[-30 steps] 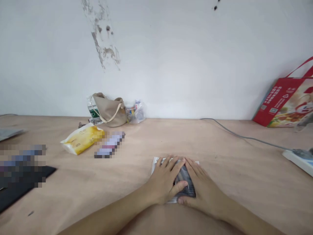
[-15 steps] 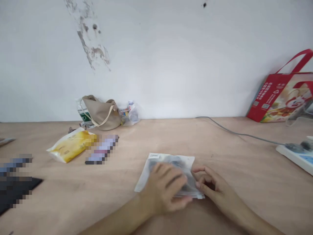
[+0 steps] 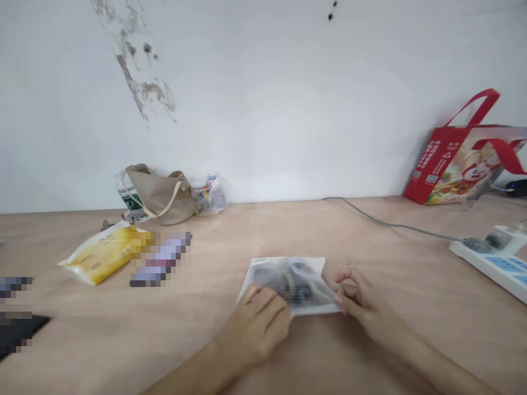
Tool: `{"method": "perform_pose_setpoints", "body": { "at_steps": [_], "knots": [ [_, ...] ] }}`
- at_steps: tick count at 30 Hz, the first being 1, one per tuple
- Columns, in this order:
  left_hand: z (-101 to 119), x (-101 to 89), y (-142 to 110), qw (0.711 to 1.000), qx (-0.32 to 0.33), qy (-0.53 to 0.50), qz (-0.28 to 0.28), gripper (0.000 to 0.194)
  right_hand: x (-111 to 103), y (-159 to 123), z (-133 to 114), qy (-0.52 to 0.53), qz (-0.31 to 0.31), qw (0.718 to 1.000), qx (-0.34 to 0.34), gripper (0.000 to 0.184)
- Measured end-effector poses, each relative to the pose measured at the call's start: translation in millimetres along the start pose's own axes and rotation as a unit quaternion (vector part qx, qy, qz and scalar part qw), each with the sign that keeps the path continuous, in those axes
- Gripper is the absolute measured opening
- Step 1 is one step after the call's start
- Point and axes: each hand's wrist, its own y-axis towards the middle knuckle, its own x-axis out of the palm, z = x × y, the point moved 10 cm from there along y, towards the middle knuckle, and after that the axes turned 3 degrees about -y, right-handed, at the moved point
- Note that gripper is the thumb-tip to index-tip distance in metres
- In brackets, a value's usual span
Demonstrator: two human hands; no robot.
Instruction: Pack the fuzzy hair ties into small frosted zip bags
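A frosted translucent zip bag (image 3: 317, 274) lies in front of me, with a small white label at its far left corner. Dark, coiled-looking contents show through it; I cannot make out what they are. Curled over the bag's near left part, my left hand (image 3: 263, 323) grips its near edge, and the fingertips are partly hidden. At the near right corner, thumb and index finger of my right hand (image 3: 358, 299) close on the bag's edge, while the other fingers stay bent.
Left of the bag lie a phone (image 3: 162, 260), a yellow tissue pack (image 3: 109, 252) and a dark flat object (image 3: 20, 334). A beige handbag (image 3: 164, 197) stands by the wall. To the right are a power strip (image 3: 494, 263), its grey cable (image 3: 382, 222) and a red shopping bag (image 3: 448, 164).
My left hand has moved off the middle of the zip bag to its near left edge, fingers now curled. My right hand stays at the right corner. The view has shifted slightly right.
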Motion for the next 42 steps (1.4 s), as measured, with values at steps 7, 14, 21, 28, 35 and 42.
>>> {"method": "perform_pose_setpoints", "body": {
  "at_steps": [7, 14, 21, 28, 35, 42],
  "knots": [
    [-58.1, -28.0, -58.5, 0.994, -0.094, 0.018, -0.044, 0.012, -5.8, 8.2, 3.1, -0.003, -0.032, 0.999, 0.000, 0.027],
    [-117.1, 0.0, -87.2, 0.874, -0.444, -0.136, -0.145, 0.043, -16.5, 10.9, -1.0, -0.115, -0.018, 0.993, -0.002, 0.023],
    [-113.4, 42.9, -71.5, 0.802, -0.512, -0.239, -0.195, 0.045, -1.6, 16.4, -11.8, -0.154, -0.019, 0.988, -0.023, 0.038],
    [-99.8, 72.7, -54.1, 0.751, -0.531, -0.374, -0.119, 0.037, 17.9, 20.1, -22.2, -0.163, -0.027, 0.985, -0.055, 0.033],
    [-92.0, 40.2, -19.8, 0.857, -0.437, -0.265, -0.065, 0.035, 3.1, 14.5, -46.6, -0.185, 0.026, 0.974, -0.129, 0.024],
    [-92.0, 19.8, -36.6, 0.910, -0.345, -0.226, -0.047, 0.025, 1.5, -9.1, -58.6, -0.359, 0.030, 0.890, -0.281, 0.021]
  ]
}}
